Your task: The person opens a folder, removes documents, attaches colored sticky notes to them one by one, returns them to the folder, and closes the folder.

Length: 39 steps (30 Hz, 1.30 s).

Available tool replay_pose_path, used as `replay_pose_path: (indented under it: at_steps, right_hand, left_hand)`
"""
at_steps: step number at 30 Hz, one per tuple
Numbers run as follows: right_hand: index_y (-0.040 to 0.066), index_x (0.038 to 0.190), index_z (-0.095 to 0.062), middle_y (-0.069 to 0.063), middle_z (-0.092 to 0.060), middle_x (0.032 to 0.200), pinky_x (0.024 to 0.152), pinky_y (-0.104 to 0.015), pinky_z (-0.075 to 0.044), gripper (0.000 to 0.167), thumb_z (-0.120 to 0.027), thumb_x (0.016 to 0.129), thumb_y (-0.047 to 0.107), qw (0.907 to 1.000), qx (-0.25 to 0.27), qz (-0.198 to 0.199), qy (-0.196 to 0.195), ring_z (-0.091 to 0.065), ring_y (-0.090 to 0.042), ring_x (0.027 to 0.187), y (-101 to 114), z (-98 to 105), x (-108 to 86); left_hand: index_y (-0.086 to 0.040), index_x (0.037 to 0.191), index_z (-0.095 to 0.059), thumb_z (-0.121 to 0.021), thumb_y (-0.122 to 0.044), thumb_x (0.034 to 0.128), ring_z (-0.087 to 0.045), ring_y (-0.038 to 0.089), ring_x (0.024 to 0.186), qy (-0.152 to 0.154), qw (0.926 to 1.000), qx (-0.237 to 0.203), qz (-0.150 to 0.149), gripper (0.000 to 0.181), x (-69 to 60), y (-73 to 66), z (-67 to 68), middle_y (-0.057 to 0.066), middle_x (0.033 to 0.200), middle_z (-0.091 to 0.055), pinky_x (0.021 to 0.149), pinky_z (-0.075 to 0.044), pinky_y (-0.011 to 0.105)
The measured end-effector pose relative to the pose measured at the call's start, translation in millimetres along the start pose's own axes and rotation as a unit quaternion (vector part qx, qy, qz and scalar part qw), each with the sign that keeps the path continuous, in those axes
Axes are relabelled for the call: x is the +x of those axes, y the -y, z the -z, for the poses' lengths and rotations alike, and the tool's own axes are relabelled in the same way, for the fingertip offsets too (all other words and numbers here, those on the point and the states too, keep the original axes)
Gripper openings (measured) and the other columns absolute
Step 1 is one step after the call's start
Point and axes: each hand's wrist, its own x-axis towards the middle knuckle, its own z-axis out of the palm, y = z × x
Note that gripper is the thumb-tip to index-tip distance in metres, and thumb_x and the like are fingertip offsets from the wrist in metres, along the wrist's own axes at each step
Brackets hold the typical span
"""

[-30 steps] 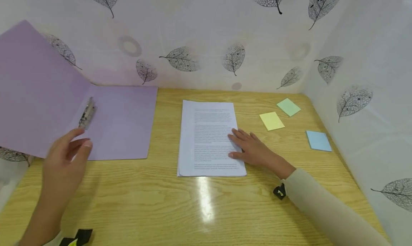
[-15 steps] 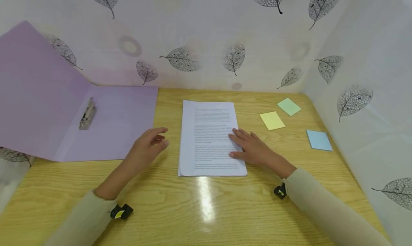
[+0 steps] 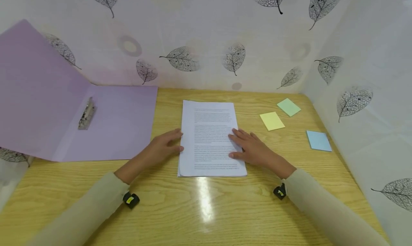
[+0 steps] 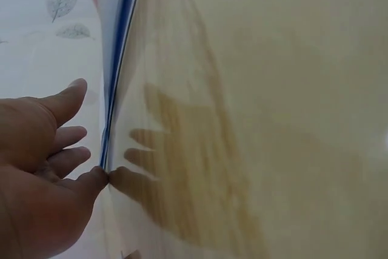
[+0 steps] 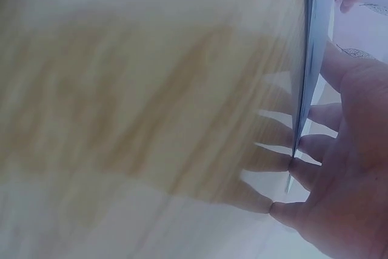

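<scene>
Stack of printed sheets [image 3: 209, 140] flat on a wood-grain tabletop [image 3: 170, 206], left hand [image 3: 159, 147] touching its left edge, fingers loosely extended, right hand [image 3: 252, 148] on its right edge, fingers spread, opened lilac clip folder [image 3: 125, 121] at left, yellow sticky notes [image 3: 272, 121] at right.

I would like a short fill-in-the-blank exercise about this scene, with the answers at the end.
1. The right hand is nearer the yellow note; the left hand is nearer the purple ____.
2. Near the green note, the third note is coloured ____.
3. With one hand at each long edge, the printed papers lie ____ the hands.

Missing words: folder; blue; between.
</scene>
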Motion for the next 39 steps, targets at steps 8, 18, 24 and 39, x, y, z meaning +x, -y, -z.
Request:
replay_pose_path:
  at_steps: [8,18,24,39]
  right_hand:
    - [0.008,0.158,-0.034,-0.015,-0.02,0.167,0.121,-0.067,-0.012,0.077,-0.064,0.097,0.045,1.0,-0.001,-0.003,0.0,-0.017,-0.037,0.154,-0.4,-1.0,0.8]
    - [0.007,0.154,-0.041,-0.015,-0.03,0.164,0.121,-0.058,-0.025,0.075,-0.067,0.095,0.046,0.999,0.043,-0.002,-0.008,-0.027,-0.037,0.151,-9.6,10.1,1.9]
    - [0.007,0.151,-0.045,-0.016,-0.039,0.159,0.121,-0.057,-0.025,0.061,-0.061,0.101,0.039,0.9873,0.125,-0.082,-0.053,-0.031,-0.039,0.149,-41.4,23.6,4.3]
    - [0.006,0.157,-0.033,-0.026,-0.026,0.162,0.114,-0.07,-0.024,0.069,-0.061,0.101,0.037,0.9808,0.124,-0.136,-0.063,-0.021,-0.051,0.148,-143.3,67.4,0.5]
  left_hand:
    - [-0.009,0.152,-0.045,-0.064,-0.033,0.0996,-0.015,0.038,0.155,0.02,0.9965,0.08,-0.012,0.061,1.1,1.6,-6.3,0.007,0.164,-0.031,0.122,-0.018,0.062]
    - [-0.006,0.15,-0.048,-0.066,-0.031,0.0986,-0.015,0.04,0.154,0.025,0.9925,0.117,-0.027,0.06,2.7,5.0,-7.8,0.011,0.163,-0.032,0.121,-0.021,0.062]
    - [-0.005,0.15,-0.047,-0.065,-0.031,0.0993,-0.016,0.039,0.154,0.031,0.9918,0.121,-0.024,0.059,2.4,3.6,-6.9,0.011,0.163,-0.032,0.121,-0.021,0.062]
    - [-0.003,0.15,-0.046,-0.064,-0.031,0.1002,-0.015,0.04,0.154,0.032,0.9919,0.12,-0.026,0.059,0.6,0.8,-7.4,0.013,0.163,-0.031,0.122,-0.02,0.06]
